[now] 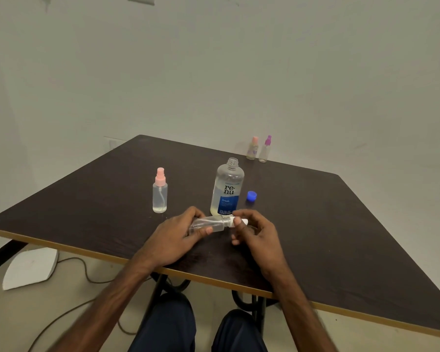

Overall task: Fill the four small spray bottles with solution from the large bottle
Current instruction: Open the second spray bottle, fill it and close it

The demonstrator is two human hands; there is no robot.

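My left hand (181,232) grips a clear small spray bottle (208,224) lying sideways just above the table. My right hand (252,229) pinches its white spray top (233,221). Right behind them stands the large solution bottle (227,188), uncapped, with a blue label. Its blue cap (251,196) lies to its right. A small spray bottle with a pink top (160,191) stands upright to the left, a little liquid at its bottom. Two more small bottles stand at the far edge, one pink-topped (252,148), one purple-topped (265,149).
The dark table (341,237) has a light wooden rim near me. My legs and the table's black frame (249,301) show below the rim. A white flat object (31,268) and cables (87,275) lie on the floor at the left. A wall stands close behind.
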